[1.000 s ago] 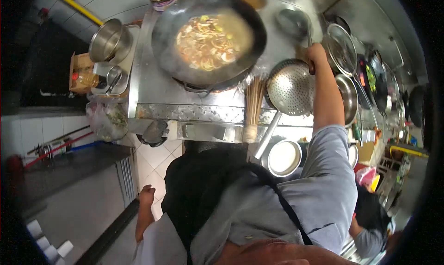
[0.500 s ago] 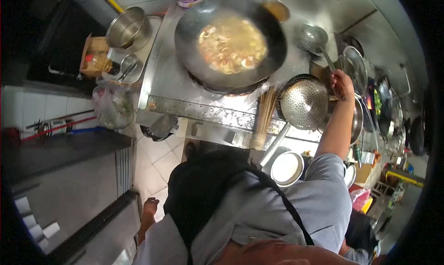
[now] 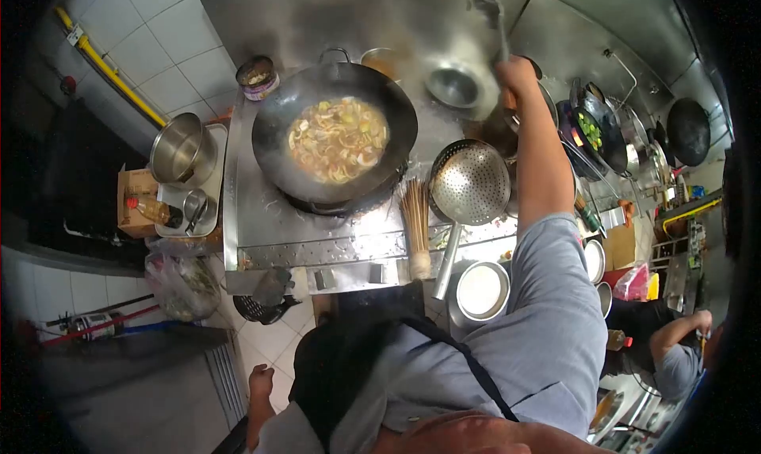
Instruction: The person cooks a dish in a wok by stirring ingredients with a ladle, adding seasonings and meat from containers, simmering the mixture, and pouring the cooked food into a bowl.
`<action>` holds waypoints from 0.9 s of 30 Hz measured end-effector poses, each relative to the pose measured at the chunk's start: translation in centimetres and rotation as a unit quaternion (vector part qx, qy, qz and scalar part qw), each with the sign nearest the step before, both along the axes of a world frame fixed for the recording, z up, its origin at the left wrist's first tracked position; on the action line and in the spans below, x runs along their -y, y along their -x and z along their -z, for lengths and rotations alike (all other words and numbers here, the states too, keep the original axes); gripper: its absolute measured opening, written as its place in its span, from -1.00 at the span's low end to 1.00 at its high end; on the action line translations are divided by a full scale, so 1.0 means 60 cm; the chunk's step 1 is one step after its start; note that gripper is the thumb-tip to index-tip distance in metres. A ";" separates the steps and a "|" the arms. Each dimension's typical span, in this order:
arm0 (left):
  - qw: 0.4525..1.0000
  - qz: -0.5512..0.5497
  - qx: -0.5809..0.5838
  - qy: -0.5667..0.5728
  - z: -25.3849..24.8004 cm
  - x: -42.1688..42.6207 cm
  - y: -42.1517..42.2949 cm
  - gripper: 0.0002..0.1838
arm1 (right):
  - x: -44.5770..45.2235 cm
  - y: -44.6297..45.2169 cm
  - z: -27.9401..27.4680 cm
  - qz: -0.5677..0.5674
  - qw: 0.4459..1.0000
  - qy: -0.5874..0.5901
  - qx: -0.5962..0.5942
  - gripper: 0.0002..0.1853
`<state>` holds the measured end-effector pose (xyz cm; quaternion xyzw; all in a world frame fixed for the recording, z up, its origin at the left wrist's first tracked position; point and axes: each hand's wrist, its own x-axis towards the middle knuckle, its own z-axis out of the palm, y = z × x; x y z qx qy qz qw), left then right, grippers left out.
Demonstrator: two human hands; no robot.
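Note:
My right hand (image 3: 517,77) is closed around the handle of a ladle (image 3: 502,38), whose dark bowl is held up near the back wall. Just below the ladle a metal bowl (image 3: 455,86) sits on the stove top. The large black wok (image 3: 273,172) stands left of my right hand, with steaming noodles in broth (image 3: 337,141) inside. My left hand (image 3: 260,381) hangs low at my side, away from the stove, its fingers curled with nothing visible in them.
A perforated strainer (image 3: 473,183) and a bamboo brush (image 3: 415,224) lie right of the wok. A pan of white contents (image 3: 482,291) stands at the front. At left are a steel pot (image 3: 176,149) and an oil bottle (image 3: 154,211). Another person (image 3: 674,347) is at far right.
My right hand has lifted the ladle up and leftward, away from the metal bowl. The view has shifted, so the wok appears lower and farther left. My left hand still hangs down.

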<state>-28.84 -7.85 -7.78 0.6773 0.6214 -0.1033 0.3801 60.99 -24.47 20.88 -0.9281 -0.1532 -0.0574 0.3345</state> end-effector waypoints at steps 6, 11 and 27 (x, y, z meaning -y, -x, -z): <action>0.990 -0.133 -0.018 0.054 0.048 0.003 0.065 -0.56 | 0.054 0.228 0.041 -0.059 0.998 -0.009 0.036 -0.31; 0.977 -0.148 -0.033 0.150 0.098 0.050 0.109 -0.63 | 0.058 0.328 0.032 -0.019 0.999 -0.035 -0.004 -0.29; 0.993 0.103 0.056 -0.019 0.123 0.006 0.068 -0.59 | -0.086 0.474 0.089 -0.089 0.985 -0.069 -0.129 -0.29</action>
